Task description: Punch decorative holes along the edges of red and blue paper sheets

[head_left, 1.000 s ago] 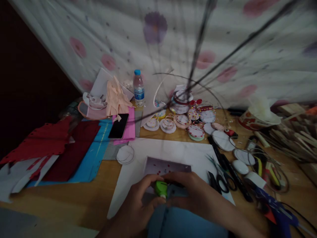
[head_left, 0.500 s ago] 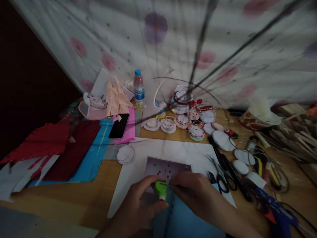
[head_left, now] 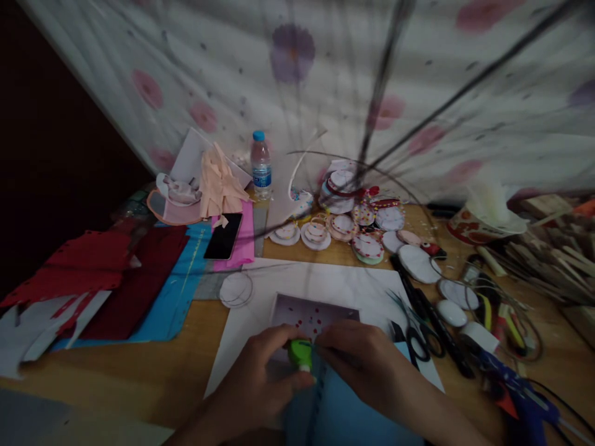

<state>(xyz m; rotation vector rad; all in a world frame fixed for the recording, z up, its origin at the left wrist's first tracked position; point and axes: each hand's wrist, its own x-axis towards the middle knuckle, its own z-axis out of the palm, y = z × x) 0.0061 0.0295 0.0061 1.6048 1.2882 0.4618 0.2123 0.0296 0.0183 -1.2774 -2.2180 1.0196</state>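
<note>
Between the thumb and fingers of my left hand (head_left: 258,378) is a small bright green object (head_left: 300,354) with a dark slit on top and a whitish end; its kind is unclear. My right hand (head_left: 372,356) is closed in a pinch right beside it, and whatever its fingertips hold is hidden. Behind both hands sits a shallow greyish box (head_left: 283,310) with several small red bits in it. A blue sheet (head_left: 353,409) with a dark notched line lies below my hands. White paper (head_left: 260,275) spreads under the box.
Scissors (head_left: 421,341), a black pen (head_left: 446,337) and a blue glue gun (head_left: 515,387) lie on the right. Small decorated round pieces (head_left: 316,235) stand at the back near a water bottle (head_left: 261,167). A phone (head_left: 224,235) and red fabric (head_left: 79,263) are on the left.
The green object has tilted slightly and moved a little left in my left hand. My right fingertips have shifted slightly left, staying close to it.
</note>
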